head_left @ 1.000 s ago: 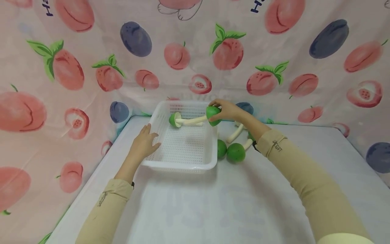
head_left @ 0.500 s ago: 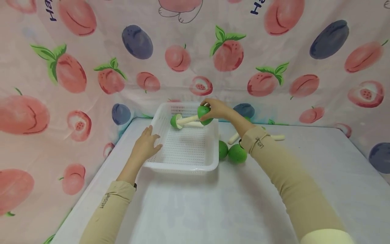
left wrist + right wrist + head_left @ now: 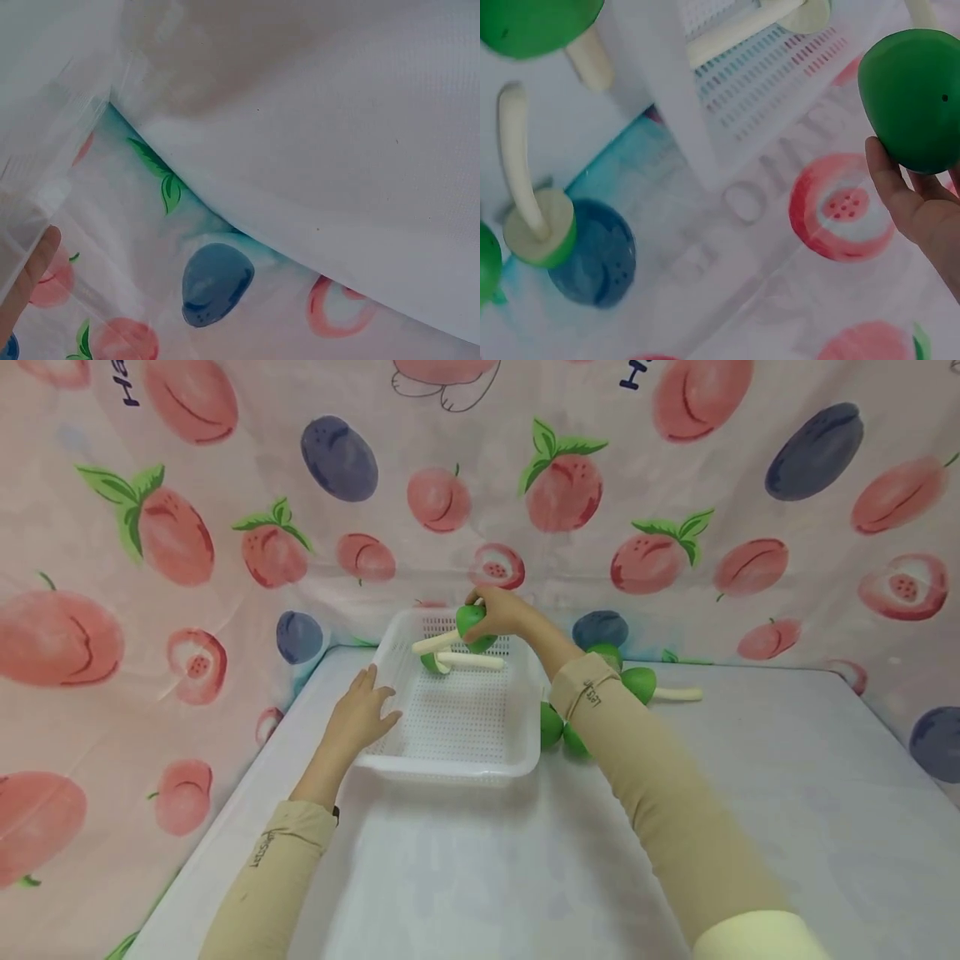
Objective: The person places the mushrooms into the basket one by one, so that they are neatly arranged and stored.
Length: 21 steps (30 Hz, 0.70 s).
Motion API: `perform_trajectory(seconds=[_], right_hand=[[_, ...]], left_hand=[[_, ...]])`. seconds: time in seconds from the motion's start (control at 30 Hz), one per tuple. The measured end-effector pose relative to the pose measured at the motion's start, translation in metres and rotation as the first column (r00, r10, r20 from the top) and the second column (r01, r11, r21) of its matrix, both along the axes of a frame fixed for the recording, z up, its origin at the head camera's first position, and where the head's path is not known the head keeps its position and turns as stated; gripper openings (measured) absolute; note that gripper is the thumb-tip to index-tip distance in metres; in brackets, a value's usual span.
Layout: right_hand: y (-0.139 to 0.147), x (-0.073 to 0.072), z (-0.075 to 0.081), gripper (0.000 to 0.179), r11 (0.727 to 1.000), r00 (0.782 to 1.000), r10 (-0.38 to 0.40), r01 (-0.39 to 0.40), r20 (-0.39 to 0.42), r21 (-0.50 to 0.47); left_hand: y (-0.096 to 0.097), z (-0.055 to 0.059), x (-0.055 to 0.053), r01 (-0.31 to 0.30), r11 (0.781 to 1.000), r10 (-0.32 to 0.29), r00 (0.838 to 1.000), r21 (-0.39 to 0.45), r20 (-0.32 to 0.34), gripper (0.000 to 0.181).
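With the left hand (image 3: 359, 713) spread at the basket's rim (image 3: 450, 768), one mushroom (image 3: 470, 661) is laid inside, a second mushroom (image 3: 469, 623) is gripped above it by the right hand (image 3: 504, 612), and at least four mushrooms (image 3: 640, 684) are left on the counter (image 3: 450, 877).

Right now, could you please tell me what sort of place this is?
Probably a staged indoor tabletop workspace: a white table, a fruit-print backdrop rising behind it, and a white basket containing a green-capped, mushroom-shaped piece.
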State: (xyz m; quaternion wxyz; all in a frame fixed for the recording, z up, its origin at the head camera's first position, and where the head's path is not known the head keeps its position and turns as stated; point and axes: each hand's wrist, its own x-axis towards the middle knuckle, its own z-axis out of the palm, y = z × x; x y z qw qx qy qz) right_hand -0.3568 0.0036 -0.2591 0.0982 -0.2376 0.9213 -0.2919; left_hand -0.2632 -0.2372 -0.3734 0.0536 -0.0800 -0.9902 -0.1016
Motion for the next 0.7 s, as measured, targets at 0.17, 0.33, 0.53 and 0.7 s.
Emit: perform_trajectory(seconds=[0.17, 0.33, 0.53, 0.7], right_hand=[[-0.010, -0.005, -0.010, 0.060, 0.996, 0.999, -0.036, 0.038, 0.021, -0.079], [-0.017, -0.009, -0.027, 0.062, 0.978, 0.995, -0.072, 0.085, 0.076, -0.190], [-0.022, -0.010, -0.049, 0.064, 0.976, 0.992, -0.059, 0.080, 0.109, -0.205], [-0.029, -0.018, -0.060, 0.064, 0.991, 0.996, -0.078, 0.083, 0.052, -0.105]], left_hand=[[-0.001, -0.002, -0.001, -0.003, 1.000, 0.003, 1.000, 0.013, -0.008, 0.044], [-0.001, -0.005, -0.003, -0.001, 1.000, 0.001, 1.000, 0.005, -0.014, 0.044], [-0.001, -0.006, -0.004, 0.001, 1.000, -0.001, 1.000, -0.010, -0.027, 0.043], [-0.003, -0.005, -0.004, -0.003, 1.000, 0.003, 1.000, -0.024, -0.024, 0.044]])
